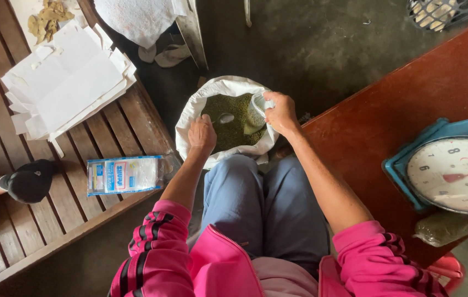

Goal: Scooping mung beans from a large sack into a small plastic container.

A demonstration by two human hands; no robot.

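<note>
Head view, looking down past my pink sleeves and blue trousers: my left hand [202, 133] is closed around the handle of a small metal scoop [224, 117], whose bowl sits just above the green beans [233, 126]. The beans fill a white sack [190, 118] with its rim rolled down, standing on the grey floor right in front of my knees. My right hand [281, 113] is pinched shut on the top edge of a small clear plastic bag [256, 111], holding it over the far right side of the sack, just beside the scoop; some beans show at the bag's bottom.

To my right a dark red table [410, 88] carries a blue weighing scale [453, 170] with a round white dial, and a filled bag of beans [448, 226] lies just below the scale. To my left a slatted wooden bench [129, 126] holds a stack of white paper bags [66, 82] and a blue-and-white packet [125, 175].
</note>
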